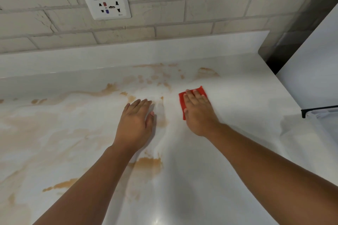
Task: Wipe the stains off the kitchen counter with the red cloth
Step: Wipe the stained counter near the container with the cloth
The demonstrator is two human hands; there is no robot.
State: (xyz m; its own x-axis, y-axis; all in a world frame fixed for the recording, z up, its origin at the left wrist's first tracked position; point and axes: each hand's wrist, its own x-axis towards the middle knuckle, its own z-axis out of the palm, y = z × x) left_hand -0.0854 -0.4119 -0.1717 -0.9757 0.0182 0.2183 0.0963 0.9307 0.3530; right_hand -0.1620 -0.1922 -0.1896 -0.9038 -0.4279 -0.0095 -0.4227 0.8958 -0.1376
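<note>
The white kitchen counter carries brown-orange stains across its left and middle, with more blotches near the back upstand. A folded red cloth lies flat on the counter right of centre. My right hand presses on the cloth with straight fingers and covers most of it. My left hand rests flat on the counter a short way to the left of the cloth, fingers straight, holding nothing.
A brick-tile wall with a white power socket rises behind the low upstand. A white appliance side with a black handle stands at the counter's right end. The right part of the counter looks unstained.
</note>
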